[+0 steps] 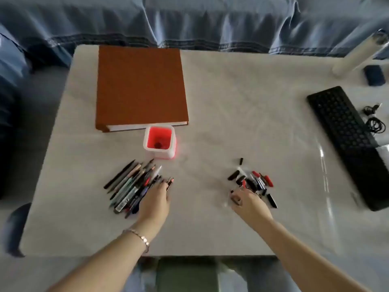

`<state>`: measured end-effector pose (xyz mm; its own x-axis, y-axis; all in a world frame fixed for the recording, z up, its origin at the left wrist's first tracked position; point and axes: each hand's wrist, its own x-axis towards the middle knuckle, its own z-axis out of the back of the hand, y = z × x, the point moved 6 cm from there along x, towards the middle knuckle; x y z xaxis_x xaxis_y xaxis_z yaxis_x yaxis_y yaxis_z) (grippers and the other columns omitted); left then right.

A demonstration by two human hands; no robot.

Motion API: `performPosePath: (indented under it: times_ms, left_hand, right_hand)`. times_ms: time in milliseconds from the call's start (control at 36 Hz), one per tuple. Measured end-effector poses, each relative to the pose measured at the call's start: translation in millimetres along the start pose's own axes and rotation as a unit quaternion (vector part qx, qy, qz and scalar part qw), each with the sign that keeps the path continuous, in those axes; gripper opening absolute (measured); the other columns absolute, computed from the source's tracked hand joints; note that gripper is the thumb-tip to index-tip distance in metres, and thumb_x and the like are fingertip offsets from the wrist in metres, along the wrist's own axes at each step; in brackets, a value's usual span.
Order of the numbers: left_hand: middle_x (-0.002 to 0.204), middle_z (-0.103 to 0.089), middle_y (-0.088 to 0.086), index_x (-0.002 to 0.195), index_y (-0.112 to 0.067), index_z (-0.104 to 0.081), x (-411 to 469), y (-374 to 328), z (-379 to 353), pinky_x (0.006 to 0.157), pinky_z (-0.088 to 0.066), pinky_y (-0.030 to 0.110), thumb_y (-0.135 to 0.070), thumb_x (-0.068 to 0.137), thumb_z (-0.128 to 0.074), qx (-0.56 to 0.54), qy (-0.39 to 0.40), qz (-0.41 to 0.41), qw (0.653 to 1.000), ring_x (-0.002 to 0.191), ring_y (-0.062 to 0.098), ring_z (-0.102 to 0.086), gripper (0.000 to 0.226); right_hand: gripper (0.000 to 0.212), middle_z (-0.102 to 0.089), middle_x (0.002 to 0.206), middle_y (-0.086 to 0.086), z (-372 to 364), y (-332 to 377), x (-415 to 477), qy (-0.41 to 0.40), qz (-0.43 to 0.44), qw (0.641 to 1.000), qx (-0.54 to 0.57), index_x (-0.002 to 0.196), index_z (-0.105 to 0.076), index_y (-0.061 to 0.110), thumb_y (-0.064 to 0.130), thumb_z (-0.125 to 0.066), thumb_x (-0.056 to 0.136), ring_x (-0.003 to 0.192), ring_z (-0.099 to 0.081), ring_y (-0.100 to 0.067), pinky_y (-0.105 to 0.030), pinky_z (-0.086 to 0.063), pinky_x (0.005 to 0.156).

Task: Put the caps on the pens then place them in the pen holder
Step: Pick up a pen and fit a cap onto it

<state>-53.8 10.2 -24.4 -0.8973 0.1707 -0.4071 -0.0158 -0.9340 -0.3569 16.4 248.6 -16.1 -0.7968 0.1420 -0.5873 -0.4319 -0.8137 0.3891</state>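
Pens point(130, 186): lay heaped under the left hand point(155, 199); likely light, stiff, apt to roll; best pinched mid-barrel. Caps point(255, 182): lay just beyond the right hand point(248, 202). Pen holder point(159, 151): stood beyond the left hand. Grasp of either hand: could not be told.

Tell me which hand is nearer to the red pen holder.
Left. The left hand is at the pile of pens, directly in front of the pen holder. The right hand is at the loose caps, farther away and off to the holder's right.
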Motion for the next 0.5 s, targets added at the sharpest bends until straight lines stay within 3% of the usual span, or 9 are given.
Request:
performPosePath:
  times_ms: [83, 139, 222, 306, 361, 417, 500]
  left_hand:
    - [0.089, -0.065, 0.017, 0.092, -0.002, -0.063, 17.2, 13.3, -29.3, 0.060, -0.051, 0.041, -0.004, 0.074, -0.070, 0.010, -0.028, -0.031, 0.999, 0.083, 0.036, -0.063, 0.019]
    - [0.082, -0.064, 0.015, 0.089, -0.003, -0.065, 24.6, 17.4, -46.8, 0.049, -0.052, 0.037, 0.001, 0.063, -0.078, 0.019, -0.033, -0.069, 0.997, 0.074, 0.035, -0.065, 0.030]
    - [0.070, -0.062, 0.007, 0.075, -0.007, -0.064, 26.1, 15.2, -56.0, 0.039, -0.047, 0.028, -0.001, 0.056, -0.083, 0.020, -0.075, -0.131, 0.988, 0.061, 0.028, -0.064, 0.028]
    - [0.065, -0.061, 0.004, 0.073, -0.008, -0.067, 29.0, 15.2, -60.7, 0.040, -0.047, 0.026, -0.003, 0.058, -0.082, 0.000, -0.134, -0.177, 0.975, 0.058, 0.024, -0.062, 0.022]
    - [0.064, -0.062, 0.003, 0.072, -0.009, -0.068, 31.0, 17.1, -62.0, 0.046, -0.046, 0.028, -0.005, 0.059, -0.081, 0.000, -0.175, -0.188, 0.966, 0.062, 0.019, -0.059, 0.019]
    - [0.064, -0.064, 0.002, 0.072, -0.009, -0.068, 33.3, 19.7, -63.6, 0.056, -0.042, 0.029, -0.012, 0.067, -0.072, -0.008, -0.207, -0.196, 0.959, 0.064, 0.015, -0.055, 0.007]
    - [0.064, -0.063, 0.000, 0.072, -0.011, -0.068, 38.2, 18.6, -59.4, 0.057, -0.041, 0.026, -0.028, 0.074, -0.050, -0.066, -0.207, -0.187, 0.958, 0.064, 0.013, -0.051, 0.024]
  right_hand:
    - [0.028, -0.054, 0.122, 0.000, -22.5, -12.6, 24.5, -0.003, 0.054, 0.996, -0.070, 0.116, -0.061, 0.017, 0.021, -0.048, 0.091, 0.111, -0.052, -0.018, -0.030, -0.044, 0.083]
    - [0.027, -0.055, 0.118, 0.000, -35.5, -19.1, 35.7, 0.001, 0.098, 0.988, -0.115, 0.113, -0.063, 0.018, 0.021, -0.048, 0.091, 0.110, -0.053, -0.017, -0.031, -0.046, 0.082]
    - [0.014, -0.062, 0.088, -0.002, -46.9, -22.2, 49.3, -0.022, 0.191, 0.968, -0.158, 0.087, -0.070, 0.019, 0.020, -0.060, 0.077, 0.083, -0.064, -0.021, -0.029, -0.052, 0.059]
    - [0.009, -0.058, 0.072, 0.004, -47.3, -19.7, 55.9, -0.069, 0.276, 0.939, -0.194, 0.068, -0.066, 0.027, 0.031, -0.059, 0.068, 0.064, -0.060, -0.014, -0.019, -0.045, 0.042]
    - [0.016, -0.059, 0.073, 0.006, -46.4, -18.6, 58.6, -0.073, 0.303, 0.928, -0.203, 0.066, -0.065, 0.029, 0.036, -0.052, 0.070, 0.067, -0.057, -0.012, -0.020, -0.046, 0.045]
    - [0.008, -0.060, 0.075, 0.007, -45.9, -18.1, 58.1, -0.080, 0.322, 0.920, -0.210, 0.065, -0.065, 0.029, 0.034, -0.059, 0.067, 0.071, -0.051, -0.009, -0.022, -0.048, 0.048]
    - [0.012, -0.062, 0.076, 0.008, -44.7, -16.2, 54.9, -0.118, 0.348, 0.911, -0.190, 0.068, -0.067, 0.026, 0.033, -0.059, 0.074, 0.075, -0.043, -0.007, -0.023, -0.048, 0.050]
